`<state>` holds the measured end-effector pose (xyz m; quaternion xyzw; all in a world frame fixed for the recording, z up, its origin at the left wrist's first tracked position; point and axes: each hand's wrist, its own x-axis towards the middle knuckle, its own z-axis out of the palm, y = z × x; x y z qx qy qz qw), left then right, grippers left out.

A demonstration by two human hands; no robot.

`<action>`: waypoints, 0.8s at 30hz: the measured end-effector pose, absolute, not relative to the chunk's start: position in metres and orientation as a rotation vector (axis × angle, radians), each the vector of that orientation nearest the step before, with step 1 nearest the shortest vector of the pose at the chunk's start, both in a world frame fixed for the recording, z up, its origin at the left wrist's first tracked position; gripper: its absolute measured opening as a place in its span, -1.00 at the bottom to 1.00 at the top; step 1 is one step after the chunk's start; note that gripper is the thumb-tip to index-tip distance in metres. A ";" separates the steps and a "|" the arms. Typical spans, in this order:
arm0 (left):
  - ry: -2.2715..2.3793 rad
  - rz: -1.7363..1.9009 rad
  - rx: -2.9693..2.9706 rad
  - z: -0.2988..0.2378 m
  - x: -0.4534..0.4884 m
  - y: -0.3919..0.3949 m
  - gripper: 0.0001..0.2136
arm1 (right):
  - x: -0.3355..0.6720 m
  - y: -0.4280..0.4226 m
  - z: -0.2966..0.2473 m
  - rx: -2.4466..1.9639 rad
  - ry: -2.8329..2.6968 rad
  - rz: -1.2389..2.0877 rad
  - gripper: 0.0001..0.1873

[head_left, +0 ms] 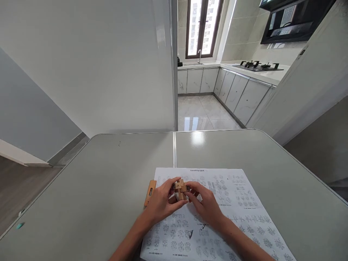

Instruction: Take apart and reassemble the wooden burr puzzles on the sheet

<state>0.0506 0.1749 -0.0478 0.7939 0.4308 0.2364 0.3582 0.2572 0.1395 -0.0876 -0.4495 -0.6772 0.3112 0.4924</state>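
Between both hands is a small wooden interlocking puzzle, made of crossed wooden bars, held just above a printed sheet. My left hand grips it from the left, with fingertips at its top and the thumb under its lower end. From the right, my right hand pinches the side bar between thumb and fingers. Parts of the puzzle are covered by fingertips. Under the hands lies the large paper sheet, printed with rows of small puzzle diagrams and text.
A flat wooden piece with a slot lies at the sheet's left edge. The grey-green table has a seam down its middle. A small teal object sits near the left edge. Beyond are a white wall and a kitchen with a stove.
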 end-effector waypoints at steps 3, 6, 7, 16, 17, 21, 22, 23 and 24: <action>1.117 0.651 2.107 -0.048 0.050 0.176 -0.40 | 0.258 0.139 -0.084 -1.066 -1.617 0.811 -0.80; 1.124 0.636 2.108 -0.046 0.050 0.176 -0.40 | 0.259 0.139 -0.083 -1.065 -1.597 0.841 -0.80; 1.118 0.620 2.091 -0.046 0.049 0.176 -0.39 | 0.259 0.139 -0.084 -1.073 -1.591 0.848 -0.80; 1.106 0.614 1.866 -0.040 0.053 0.172 -0.41 | 0.259 0.137 -0.086 -1.135 -1.551 0.875 -0.80; 1.098 0.627 1.853 -0.040 0.054 0.172 -0.42 | 0.259 0.136 -0.086 -1.137 -1.541 0.892 -0.78; 1.069 0.677 1.793 -0.038 0.053 0.172 -0.43 | 0.259 0.137 -0.089 -1.132 -1.457 0.973 -0.69; 1.058 0.695 1.774 -0.038 0.053 0.172 -0.44 | 0.259 0.138 -0.089 -1.132 -1.447 0.985 -0.68; 1.044 0.707 1.752 -0.037 0.053 0.172 -0.44 | 0.259 0.138 -0.089 -1.135 -1.448 0.993 -0.67; 1.029 0.714 1.726 -0.036 0.052 0.172 -0.44 | 0.259 0.139 -0.088 -1.140 -1.461 0.997 -0.66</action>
